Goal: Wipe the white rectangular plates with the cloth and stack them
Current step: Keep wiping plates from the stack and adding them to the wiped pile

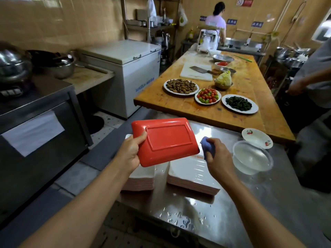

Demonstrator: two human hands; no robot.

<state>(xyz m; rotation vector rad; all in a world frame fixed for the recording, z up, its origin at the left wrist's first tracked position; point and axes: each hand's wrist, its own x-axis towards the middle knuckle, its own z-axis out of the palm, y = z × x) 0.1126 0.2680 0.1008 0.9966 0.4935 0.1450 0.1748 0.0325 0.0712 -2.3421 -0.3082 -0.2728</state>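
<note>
My left hand [131,151] grips a rectangular plate [166,140] by its left edge, its red underside turned up toward me, above the steel table. My right hand [217,158] holds a bunched blue cloth [207,146] just right of the plate's lower right corner. Below them stand two stacks of rectangular plates, white on top with pink edges: the left stack [141,178], partly hidden by my arm and the held plate, and the right stack [193,176].
A clear bowl of water [252,157] and a small white dish with cherries [257,137] sit to the right on the wet steel table [232,212]. Behind is a wooden table [250,115] with food plates. A person stands at the right edge, another far back.
</note>
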